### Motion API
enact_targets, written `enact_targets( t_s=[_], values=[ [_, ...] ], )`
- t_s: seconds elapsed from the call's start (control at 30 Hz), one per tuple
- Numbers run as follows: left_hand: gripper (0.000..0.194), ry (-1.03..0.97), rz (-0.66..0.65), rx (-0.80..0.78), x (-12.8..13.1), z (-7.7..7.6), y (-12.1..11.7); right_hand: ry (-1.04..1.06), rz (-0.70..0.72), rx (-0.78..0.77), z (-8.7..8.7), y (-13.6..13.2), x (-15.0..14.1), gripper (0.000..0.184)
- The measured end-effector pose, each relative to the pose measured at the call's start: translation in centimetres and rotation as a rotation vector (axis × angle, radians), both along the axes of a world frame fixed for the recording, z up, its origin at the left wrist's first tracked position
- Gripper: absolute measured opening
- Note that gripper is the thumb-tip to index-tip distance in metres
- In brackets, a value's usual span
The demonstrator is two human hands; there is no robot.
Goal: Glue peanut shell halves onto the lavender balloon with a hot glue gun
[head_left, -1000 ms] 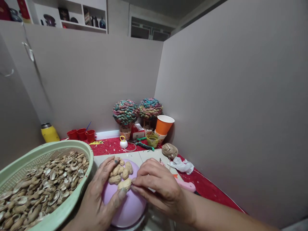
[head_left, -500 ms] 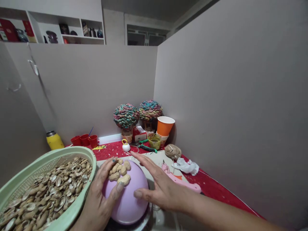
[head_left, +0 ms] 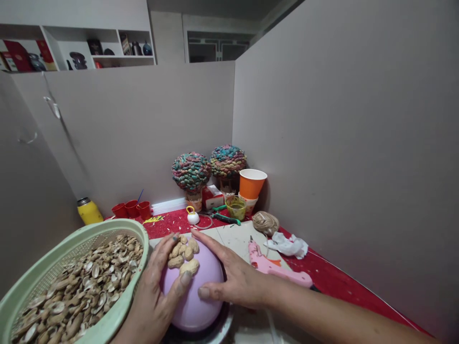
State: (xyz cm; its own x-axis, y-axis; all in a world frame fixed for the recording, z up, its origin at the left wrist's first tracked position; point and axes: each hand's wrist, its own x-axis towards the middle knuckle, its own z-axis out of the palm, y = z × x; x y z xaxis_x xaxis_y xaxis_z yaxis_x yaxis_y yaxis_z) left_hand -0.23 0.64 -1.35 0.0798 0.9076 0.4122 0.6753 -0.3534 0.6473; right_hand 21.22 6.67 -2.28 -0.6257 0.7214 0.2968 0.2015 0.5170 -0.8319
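A pale purple balloon (head_left: pixel 201 301) rests on a round dish at the bottom centre. Several whole peanut shells (head_left: pixel 183 254) sit stuck together on its top. My left hand (head_left: pixel 156 296) cups the balloon's left side, thumb tip just below the lowest peanut. My right hand (head_left: pixel 229 277) lies flat and open against the balloon's right side, fingers spread, holding nothing.
A green basket (head_left: pixel 118 315) full of peanut shell halves sits at the left. A pink glue gun (head_left: pixel 276 270) lies to the right on the white board. Behind stand two yarn balls (head_left: pixel 191 171), an orange cup (head_left: pixel 252 184), twine (head_left: pixel 265 222), red cups (head_left: pixel 132 209), a yellow bottle (head_left: pixel 89 210).
My right hand let go of the lowest peanut, opened, and came to rest flat on the balloon's right side. The camera shifted slightly.
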Motion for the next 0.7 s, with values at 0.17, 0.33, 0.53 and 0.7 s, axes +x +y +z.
enact_targets(
  t_s=[0.17,0.33,0.53,0.7],
  values=[
    [0.049,-0.009,0.012,0.002,0.2,0.2,0.0,0.014,-0.011,0.047,-0.3,0.0,0.0,0.102],
    [0.052,-0.011,-0.020,0.006,-0.1,0.1,-0.2,0.073,0.028,0.017,0.5,-0.2,0.0,0.097],
    [0.050,-0.045,-0.076,0.013,-0.3,-0.4,-0.5,0.112,-0.029,0.060,1.1,-0.6,-0.6,0.075],
    [0.050,-0.032,-0.058,0.017,-0.1,-0.4,-0.2,0.135,-0.019,0.089,1.1,-0.6,-1.1,0.066]
  ],
)
